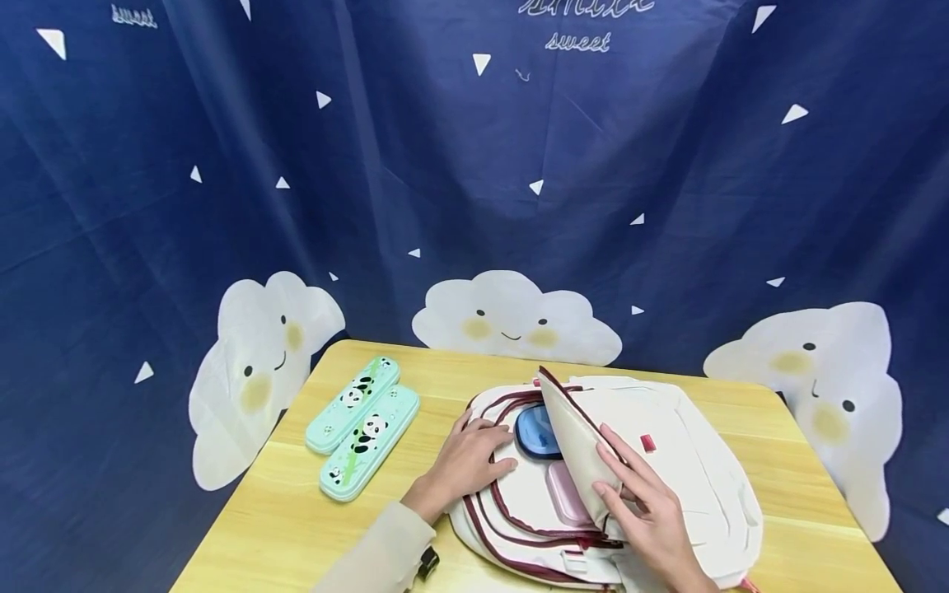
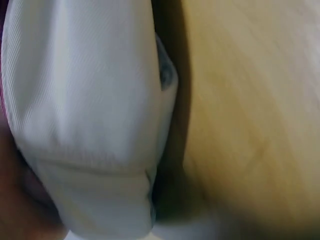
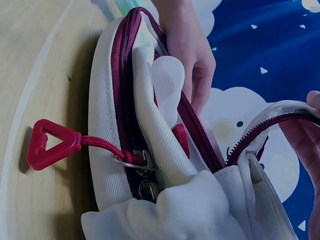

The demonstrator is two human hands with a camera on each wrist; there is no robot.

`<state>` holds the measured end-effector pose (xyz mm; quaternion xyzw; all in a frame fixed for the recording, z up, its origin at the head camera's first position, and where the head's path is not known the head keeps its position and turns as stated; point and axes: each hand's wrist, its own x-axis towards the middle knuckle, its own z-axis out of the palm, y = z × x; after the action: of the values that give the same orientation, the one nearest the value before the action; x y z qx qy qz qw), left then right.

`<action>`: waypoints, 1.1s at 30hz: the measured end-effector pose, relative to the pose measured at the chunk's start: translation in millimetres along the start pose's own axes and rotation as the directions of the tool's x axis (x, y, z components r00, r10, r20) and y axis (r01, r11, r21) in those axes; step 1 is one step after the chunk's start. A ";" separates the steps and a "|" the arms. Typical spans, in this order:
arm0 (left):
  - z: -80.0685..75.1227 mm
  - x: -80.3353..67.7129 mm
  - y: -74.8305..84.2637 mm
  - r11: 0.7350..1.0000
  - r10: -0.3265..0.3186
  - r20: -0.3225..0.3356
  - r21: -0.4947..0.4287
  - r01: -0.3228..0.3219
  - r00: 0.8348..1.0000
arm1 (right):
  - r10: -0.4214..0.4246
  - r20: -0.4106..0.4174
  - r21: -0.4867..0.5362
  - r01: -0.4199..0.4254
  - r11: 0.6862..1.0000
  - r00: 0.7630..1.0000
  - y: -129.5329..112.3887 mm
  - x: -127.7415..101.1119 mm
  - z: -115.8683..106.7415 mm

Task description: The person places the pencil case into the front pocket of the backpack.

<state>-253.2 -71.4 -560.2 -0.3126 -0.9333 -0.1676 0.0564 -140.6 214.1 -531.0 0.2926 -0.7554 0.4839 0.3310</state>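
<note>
A white backpack (image 1: 689, 461) with dark red zippers lies on the wooden table (image 1: 445, 371), its main compartment open. My left hand (image 1: 474, 457) rests flat on the bag's left rim, fingers spread. My right hand (image 1: 623, 486) pinches the lifted front flap (image 1: 574, 445) and holds it up. Inside show a blue round-cornered item (image 1: 535, 432) and a pink one (image 1: 567, 494). In the right wrist view the zipper (image 3: 125, 85) gapes, a red triangular pull (image 3: 47, 145) lies on the table, the left hand (image 3: 192, 55) presses the far rim, and right fingers (image 3: 310, 140) hold the flap edge. The left wrist view is blurred white fabric (image 2: 85, 115).
Two mint green panda pencil cases (image 1: 354, 402) (image 1: 371, 445) lie side by side on the table's left part. A dark blue curtain with white clouds (image 1: 511, 317) hangs close behind and around the table. Bare wood shows at the front left (image 1: 282, 527).
</note>
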 end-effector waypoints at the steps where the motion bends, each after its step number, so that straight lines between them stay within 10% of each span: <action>1: -0.6 -0.5 -1.5 1.000 0.015 0.001 -0.004 -0.015 1.000 | 0.001 0.000 0.005 -0.001 1.000 1.000 0.3 -0.1 -0.2; 16: -39.3 -47.4 -34.6 0.967 0.026 -0.056 -0.252 -0.039 0.998 | 0.028 -0.002 0.078 -0.027 0.997 1.000 3.6 -1.9 -0.5; 33: -61.3 -134.7 -104.1 0.985 -0.172 -0.263 -0.020 0.173 0.949 | -0.044 -0.018 0.095 0.046 0.994 0.999 -0.8 6.2 0.4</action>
<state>-208.4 -246.6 -559.9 -0.2045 -0.9415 -0.2104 0.1659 -143.9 212.7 -525.8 0.3211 -0.7220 0.5142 0.3335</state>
